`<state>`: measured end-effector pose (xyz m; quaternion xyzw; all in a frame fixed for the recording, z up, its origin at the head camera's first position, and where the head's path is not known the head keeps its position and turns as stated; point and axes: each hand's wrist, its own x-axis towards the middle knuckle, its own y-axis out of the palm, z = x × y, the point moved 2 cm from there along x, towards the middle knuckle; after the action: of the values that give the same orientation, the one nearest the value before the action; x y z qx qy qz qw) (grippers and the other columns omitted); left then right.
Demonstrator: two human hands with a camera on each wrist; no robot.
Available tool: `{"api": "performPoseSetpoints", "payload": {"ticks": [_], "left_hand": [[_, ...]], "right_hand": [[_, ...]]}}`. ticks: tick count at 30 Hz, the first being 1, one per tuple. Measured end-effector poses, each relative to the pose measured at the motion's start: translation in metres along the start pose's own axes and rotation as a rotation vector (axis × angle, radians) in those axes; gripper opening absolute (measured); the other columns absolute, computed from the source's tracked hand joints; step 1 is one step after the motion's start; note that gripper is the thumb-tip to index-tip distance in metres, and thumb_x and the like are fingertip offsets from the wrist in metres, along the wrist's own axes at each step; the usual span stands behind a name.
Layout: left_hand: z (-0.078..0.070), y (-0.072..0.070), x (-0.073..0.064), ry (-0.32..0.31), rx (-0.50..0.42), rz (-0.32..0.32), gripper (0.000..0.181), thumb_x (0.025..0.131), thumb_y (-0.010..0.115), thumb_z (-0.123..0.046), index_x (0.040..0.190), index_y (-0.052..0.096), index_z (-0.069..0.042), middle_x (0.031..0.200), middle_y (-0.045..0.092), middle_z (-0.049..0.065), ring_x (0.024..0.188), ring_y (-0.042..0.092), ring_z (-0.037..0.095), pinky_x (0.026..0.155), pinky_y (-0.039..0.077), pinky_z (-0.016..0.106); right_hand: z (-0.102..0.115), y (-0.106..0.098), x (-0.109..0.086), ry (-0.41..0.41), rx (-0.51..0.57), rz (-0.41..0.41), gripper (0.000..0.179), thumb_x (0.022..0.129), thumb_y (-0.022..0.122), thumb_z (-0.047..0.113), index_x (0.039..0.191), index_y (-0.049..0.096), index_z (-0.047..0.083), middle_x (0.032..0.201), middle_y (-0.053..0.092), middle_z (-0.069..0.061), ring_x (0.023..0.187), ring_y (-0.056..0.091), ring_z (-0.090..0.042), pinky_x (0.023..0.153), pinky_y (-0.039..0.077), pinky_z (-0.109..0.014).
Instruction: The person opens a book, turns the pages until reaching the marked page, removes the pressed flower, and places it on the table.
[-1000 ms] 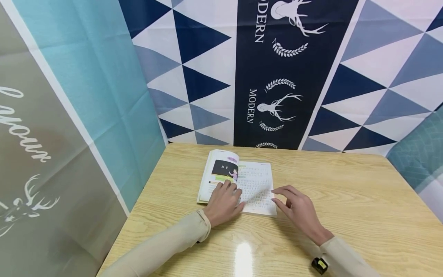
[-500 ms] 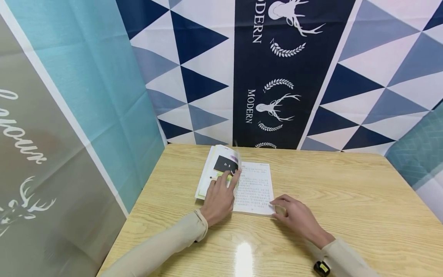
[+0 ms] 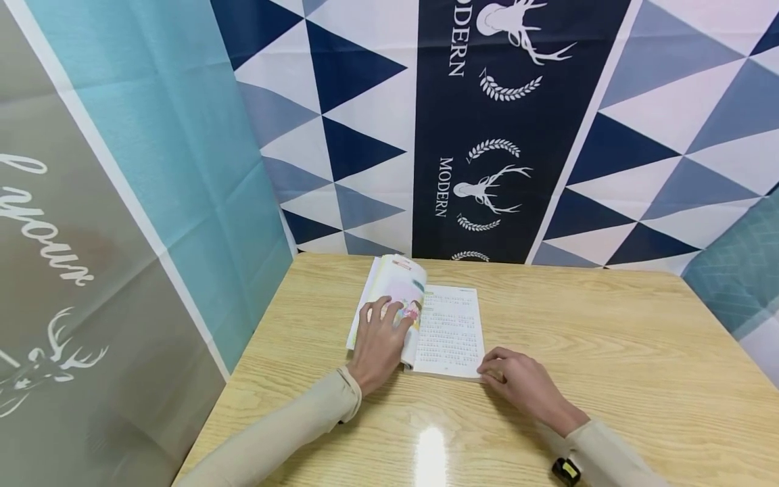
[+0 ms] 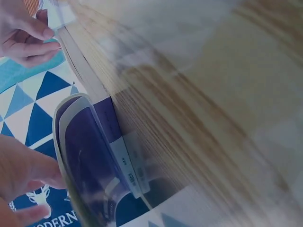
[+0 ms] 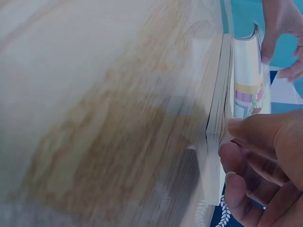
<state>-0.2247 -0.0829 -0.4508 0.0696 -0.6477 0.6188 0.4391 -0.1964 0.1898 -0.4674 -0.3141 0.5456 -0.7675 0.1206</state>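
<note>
An open book [image 3: 452,331] lies on the wooden table, its right page covered in rows of small print. Its left-hand pages [image 3: 398,276] curve up, with a coloured picture on top. My left hand [image 3: 379,348] rests on those pages, fingers spread and slightly bent over the picture. In the left wrist view the bowed cover [image 4: 90,142] and the spine show from below, with the left thumb beside them. At the lower right corner of the book, my right hand [image 3: 525,384] pinches the page edge between thumb and index finger. The right wrist view shows these fingertips [image 5: 235,126] at the page block.
The wooden table [image 3: 608,338] extends to both sides of the book and in front of it. Behind it hangs a patterned cloth [image 3: 475,135], and a blue and grey cloth [image 3: 201,169] hangs along the left side. A dark device [image 3: 566,471] sits at the right wrist.
My left hand has moved left with a turned page, and a different picture now shows on the left side. The right hand has come down to the lower right corner, its fingers closing there.
</note>
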Motion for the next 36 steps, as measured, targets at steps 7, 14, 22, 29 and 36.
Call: {"api": "performPoseSetpoints", "payload": {"ticks": [7,14,22,29,36], "left_hand": [[-0.006,0.007,-0.004,0.099,-0.063,0.135,0.027,0.073,0.064,0.001,0.093,0.072,-0.014,0.106,0.062,0.002,0.099,0.053,0.02,0.078,0.047,0.032],[-0.008,0.012,-0.006,0.13,-0.1,0.201,0.018,0.081,0.063,-0.01,0.095,0.071,-0.017,0.101,0.062,0.0,0.094,0.052,0.017,0.071,0.045,0.029],[-0.012,0.013,-0.007,0.176,-0.099,0.211,0.013,0.084,0.059,-0.011,0.09,0.069,-0.017,0.103,0.058,0.002,0.099,0.05,0.018,0.081,0.044,0.033],[-0.016,0.015,-0.008,0.146,-0.074,0.242,0.033,0.09,0.054,-0.047,0.09,0.068,-0.018,0.107,0.057,0.004,0.1,0.048,0.022,0.076,0.044,0.037],[-0.019,0.016,-0.007,0.125,-0.05,0.264,0.058,0.081,0.05,-0.073,0.088,0.065,-0.017,0.106,0.055,0.005,0.098,0.048,0.024,0.074,0.043,0.039]], "right_hand": [[0.002,-0.001,0.001,-0.091,-0.068,-0.057,0.006,0.078,0.078,0.017,0.082,0.075,0.019,0.09,0.065,0.008,0.071,0.061,-0.003,0.058,0.051,-0.024],[0.004,-0.002,0.001,-0.13,-0.123,-0.108,0.005,0.079,0.077,0.015,0.081,0.072,0.016,0.09,0.063,0.008,0.068,0.062,-0.006,0.055,0.05,-0.026],[0.003,-0.002,0.003,-0.179,-0.082,-0.208,0.013,0.074,0.08,0.011,0.08,0.07,0.015,0.087,0.062,0.008,0.063,0.057,-0.002,0.05,0.046,-0.023],[0.001,-0.007,0.004,-0.099,0.055,-0.263,0.013,0.074,0.081,0.014,0.08,0.071,0.021,0.087,0.063,0.013,0.06,0.046,0.008,0.053,0.041,-0.014],[0.004,-0.013,0.006,-0.11,0.099,-0.315,0.013,0.075,0.08,0.014,0.084,0.073,0.019,0.091,0.065,0.009,0.056,0.046,0.007,0.05,0.04,-0.011]]}}
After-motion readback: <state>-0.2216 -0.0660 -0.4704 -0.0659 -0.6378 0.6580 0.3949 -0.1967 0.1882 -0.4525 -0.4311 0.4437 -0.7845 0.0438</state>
